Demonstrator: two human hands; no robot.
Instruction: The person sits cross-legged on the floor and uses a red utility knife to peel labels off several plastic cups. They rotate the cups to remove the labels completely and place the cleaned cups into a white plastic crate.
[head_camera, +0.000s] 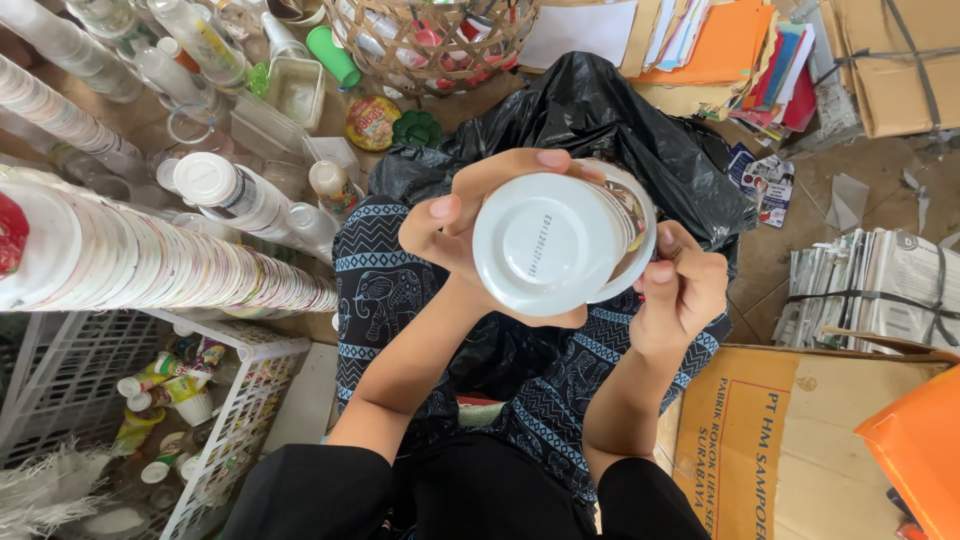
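My left hand (462, 222) wraps around a white plastic cup (545, 245), holding it with its round bottom turned toward the camera. My right hand (682, 285) touches the cup's side near its rim, with fingers curled at a coloured label there. Both hands are above my lap, which is covered in dark blue patterned fabric (390, 290). A black plastic bag (600, 120) lies open just beyond the cup.
A long stack of nested white cups (150, 265) lies at the left over a white wire basket (240, 400) holding small bottles. Plastic bottles (235, 190), a woven basket (440, 40), stacked paper (730, 50), bundled newspapers (880, 285) and a cardboard box (790, 440) surround me.
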